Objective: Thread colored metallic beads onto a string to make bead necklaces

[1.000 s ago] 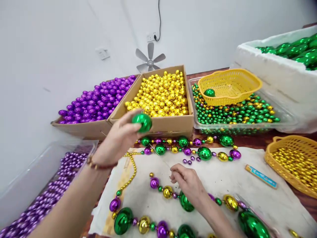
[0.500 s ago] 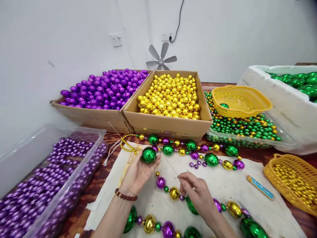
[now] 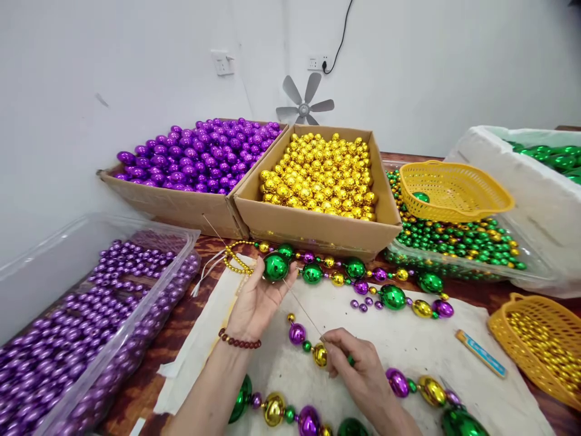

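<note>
"Holding what, that left hand (image 3: pixel 256 297)?"

"A big, shiny green bead (image 3: pixel 276 266), round and smooth as glass. The thumb and curled fingers cup it over the far edge of the white cloth (image 3: pixel 408 339), near the left corner."

"And the right hand (image 3: pixel 354 360)?"

"Its thumb and finger pinch a long, thin needle (image 3: pixel 308 309). The other end comes up to the bottom of the bead. I can't tell if it's in the hole."

"What's on the cloth?"

"A bumpy bead string (image 3: pixel 393 297), green, gold and purple, runs along the far edge."

"Where is there room to move?"

"Flat cloth shows from the right hand to the blue stick (image 3: pixel 481 353) by the right edge. Stiff cardboard boxes (image 3: pixel 313 233) stand past the far edge, like a wall."
</note>
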Available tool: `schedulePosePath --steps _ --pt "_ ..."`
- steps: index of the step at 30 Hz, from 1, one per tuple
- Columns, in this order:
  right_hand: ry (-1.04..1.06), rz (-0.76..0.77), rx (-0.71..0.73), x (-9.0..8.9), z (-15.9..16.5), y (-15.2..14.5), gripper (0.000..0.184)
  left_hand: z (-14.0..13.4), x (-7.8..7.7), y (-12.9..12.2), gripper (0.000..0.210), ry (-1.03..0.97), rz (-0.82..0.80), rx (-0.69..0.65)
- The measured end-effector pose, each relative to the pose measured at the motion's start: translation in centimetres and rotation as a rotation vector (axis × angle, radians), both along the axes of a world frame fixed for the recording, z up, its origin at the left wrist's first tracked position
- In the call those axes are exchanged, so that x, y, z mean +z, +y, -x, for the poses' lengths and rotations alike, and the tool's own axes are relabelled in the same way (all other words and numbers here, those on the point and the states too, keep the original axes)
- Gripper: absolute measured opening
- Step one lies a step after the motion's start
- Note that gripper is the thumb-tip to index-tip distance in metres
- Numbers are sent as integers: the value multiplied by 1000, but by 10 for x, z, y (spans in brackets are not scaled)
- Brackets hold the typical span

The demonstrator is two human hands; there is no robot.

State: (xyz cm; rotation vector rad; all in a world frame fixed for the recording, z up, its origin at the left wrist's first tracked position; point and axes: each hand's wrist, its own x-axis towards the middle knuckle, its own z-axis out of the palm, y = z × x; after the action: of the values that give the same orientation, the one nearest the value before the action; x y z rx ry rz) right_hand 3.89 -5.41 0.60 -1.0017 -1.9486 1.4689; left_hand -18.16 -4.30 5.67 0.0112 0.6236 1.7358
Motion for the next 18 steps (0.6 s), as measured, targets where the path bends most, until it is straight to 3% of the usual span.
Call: schedulePosePath --steps 11,18 --pt "-20 -93 58 -17 -8 -1 22 24 -13 -1 33 -139 -2 -102" --pt "3 -90 69 -19 -13 -1 23 29 -10 -4 36 -1 -36 -135"
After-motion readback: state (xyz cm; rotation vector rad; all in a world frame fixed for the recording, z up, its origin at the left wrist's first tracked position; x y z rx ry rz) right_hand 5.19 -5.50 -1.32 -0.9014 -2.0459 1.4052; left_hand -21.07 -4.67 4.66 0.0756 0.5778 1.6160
